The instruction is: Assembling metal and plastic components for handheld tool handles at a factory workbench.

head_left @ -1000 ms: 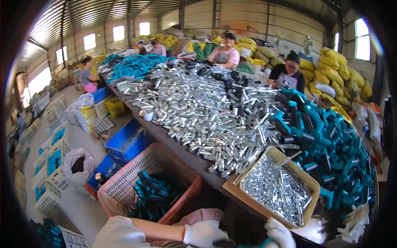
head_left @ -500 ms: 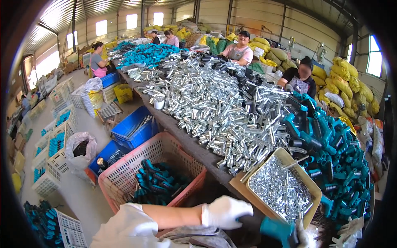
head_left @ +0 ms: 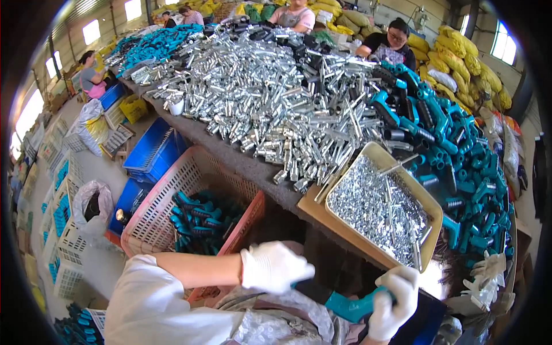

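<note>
My right hand (head_left: 397,302), in a white glove, is closed around one end of a teal-and-black pistol-grip tool housing (head_left: 352,306), low in front of me. My left hand (head_left: 276,267), also gloved and slightly smeared by motion, is curled near the housing's dark far end. A bit of teal shows just under its fingers; what they hold is hidden. Beyond my right hand, a cream tray (head_left: 438,230) of small shiny metal parts (head_left: 382,210) rests on cardboard at the table edge. Left of my hands is a pink slatted crate (head_left: 164,198) with teal-and-black housings (head_left: 201,221) inside.
A large heap of silvery metal parts (head_left: 253,109) covers the table, with teal housings (head_left: 460,167) piled at right. White gloves (head_left: 486,279) lie near the right edge. Blue bins (head_left: 150,152) stand left. Co-workers (head_left: 394,46) sit across the table; yellow sacks (head_left: 460,57) are stacked behind.
The view has shifted, so the table sits higher and further left. Both hands still work at the teal housing; my right hand now shows more fully, and my left sits above the housing's dark end.
</note>
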The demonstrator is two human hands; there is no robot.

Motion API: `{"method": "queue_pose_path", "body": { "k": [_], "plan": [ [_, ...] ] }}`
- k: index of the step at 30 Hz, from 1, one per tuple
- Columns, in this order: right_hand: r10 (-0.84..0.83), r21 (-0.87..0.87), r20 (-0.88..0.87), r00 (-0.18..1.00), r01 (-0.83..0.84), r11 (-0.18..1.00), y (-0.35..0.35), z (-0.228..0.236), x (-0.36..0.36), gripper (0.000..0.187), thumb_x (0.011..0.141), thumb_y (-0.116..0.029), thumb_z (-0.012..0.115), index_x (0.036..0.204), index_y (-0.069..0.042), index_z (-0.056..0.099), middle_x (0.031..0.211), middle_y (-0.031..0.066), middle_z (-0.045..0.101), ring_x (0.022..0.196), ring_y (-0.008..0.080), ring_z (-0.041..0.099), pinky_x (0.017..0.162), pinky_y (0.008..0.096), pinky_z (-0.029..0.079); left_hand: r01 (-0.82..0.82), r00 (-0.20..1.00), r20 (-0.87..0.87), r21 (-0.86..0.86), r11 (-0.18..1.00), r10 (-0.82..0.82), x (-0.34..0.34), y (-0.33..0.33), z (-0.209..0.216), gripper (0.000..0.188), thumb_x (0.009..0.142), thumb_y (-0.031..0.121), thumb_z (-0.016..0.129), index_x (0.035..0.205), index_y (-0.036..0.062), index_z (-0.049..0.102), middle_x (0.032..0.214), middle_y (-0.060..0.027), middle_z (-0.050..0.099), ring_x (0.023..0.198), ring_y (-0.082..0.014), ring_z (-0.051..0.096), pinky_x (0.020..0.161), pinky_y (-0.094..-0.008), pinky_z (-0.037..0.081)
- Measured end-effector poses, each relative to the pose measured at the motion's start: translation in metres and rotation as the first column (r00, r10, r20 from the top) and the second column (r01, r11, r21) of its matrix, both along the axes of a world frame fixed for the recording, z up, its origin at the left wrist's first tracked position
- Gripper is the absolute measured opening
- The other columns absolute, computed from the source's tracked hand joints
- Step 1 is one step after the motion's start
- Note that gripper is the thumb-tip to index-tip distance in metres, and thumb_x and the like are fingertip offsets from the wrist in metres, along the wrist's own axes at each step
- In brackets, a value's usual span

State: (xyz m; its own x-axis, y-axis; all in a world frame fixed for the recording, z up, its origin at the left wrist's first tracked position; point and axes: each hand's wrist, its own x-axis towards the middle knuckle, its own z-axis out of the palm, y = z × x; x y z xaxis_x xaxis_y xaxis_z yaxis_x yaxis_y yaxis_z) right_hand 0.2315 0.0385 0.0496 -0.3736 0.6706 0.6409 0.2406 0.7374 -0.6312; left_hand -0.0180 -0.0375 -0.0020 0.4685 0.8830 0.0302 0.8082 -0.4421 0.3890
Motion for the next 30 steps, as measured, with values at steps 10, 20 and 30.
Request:
{"method": "queue_pose_path", "body": {
  "k": [10,20,30],
  "plan": [
    [0.557,-0.764,0.205,0.805,-0.224,0.605,-0.012,-0.091,-0.029,0.056,0.094,-0.056,0.055,0.100,-0.001,0.066,0.082,0.0223,0.068,0.076,0.0432,0.065,0.070,0.0467,0.051,0.257,0.960,-0.189,0.293,0.921,-0.207,0.010,0.036,-0.003,0.010,0.086,0.022,0.058,0.081,0.0142,0.061,0.079,-0.0051,0.063,0.074,-0.0227,0.066,0.063,-0.0359,0.053],
    [0.311,-0.861,-0.308,0.899,-0.403,0.310,-0.014,-0.089,-0.029,0.048,0.082,-0.034,0.076,0.110,-0.001,0.055,0.085,0.0076,0.061,0.074,0.0144,0.059,0.071,0.0291,0.049,-0.715,0.678,0.177,0.387,0.583,0.714,-0.109,0.080,-0.026,0.026,0.080,0.029,0.073,0.099,0.0114,0.068,0.094,-0.0087,0.067,0.094,-0.0301,0.062,0.081,-0.0422,0.052],
    [0.353,-0.696,-0.010,0.936,-0.260,0.670,-0.023,-0.093,-0.024,0.050,0.088,-0.022,0.071,0.131,0.001,0.058,0.109,0.0182,0.070,0.095,0.0291,0.070,0.086,0.0348,0.052,-0.503,0.196,0.883,-0.282,0.817,0.426,-0.082,0.039,-0.008,0.046,0.084,0.000,0.066,0.129,-0.0051,0.056,0.101,-0.0048,0.063,0.092,-0.0144,0.061,0.083,-0.0313,0.053]
  ]
}}
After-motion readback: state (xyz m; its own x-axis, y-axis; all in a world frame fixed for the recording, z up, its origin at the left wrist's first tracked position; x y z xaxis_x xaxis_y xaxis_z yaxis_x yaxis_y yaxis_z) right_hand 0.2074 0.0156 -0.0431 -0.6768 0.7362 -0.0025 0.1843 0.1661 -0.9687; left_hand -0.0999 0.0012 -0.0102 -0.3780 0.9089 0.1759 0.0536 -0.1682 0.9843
